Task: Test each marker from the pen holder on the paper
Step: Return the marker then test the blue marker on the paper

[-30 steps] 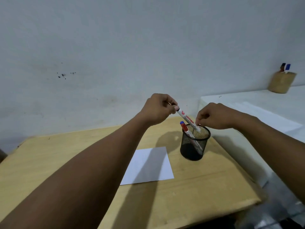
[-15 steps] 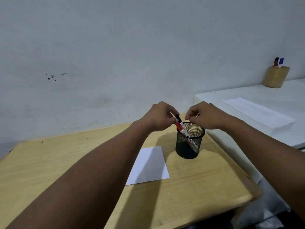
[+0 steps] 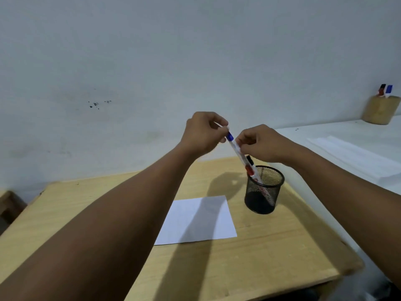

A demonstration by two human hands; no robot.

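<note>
A black mesh pen holder (image 3: 263, 192) stands on the wooden table, to the right of a white sheet of paper (image 3: 195, 220). Above the holder, both hands hold a white marker with a blue cap (image 3: 235, 148), tilted with the cap up and to the left. My right hand (image 3: 260, 144) pinches its barrel. My left hand (image 3: 204, 132) has its fingertips closed at the blue cap end. A red-capped marker (image 3: 250, 170) and a black-capped marker (image 3: 249, 159) lean in the holder just below the held one.
The wooden table (image 3: 271, 246) ends close on the right, beside a lower white surface (image 3: 325, 135) carrying white sheets (image 3: 351, 157). At that surface's far end a tan holder (image 3: 380, 111) contains more markers. A grey wall is right behind.
A second ago both hands held the red marker over the holder. It now leans inside, and the hands have risen with the blue-capped marker between them.
</note>
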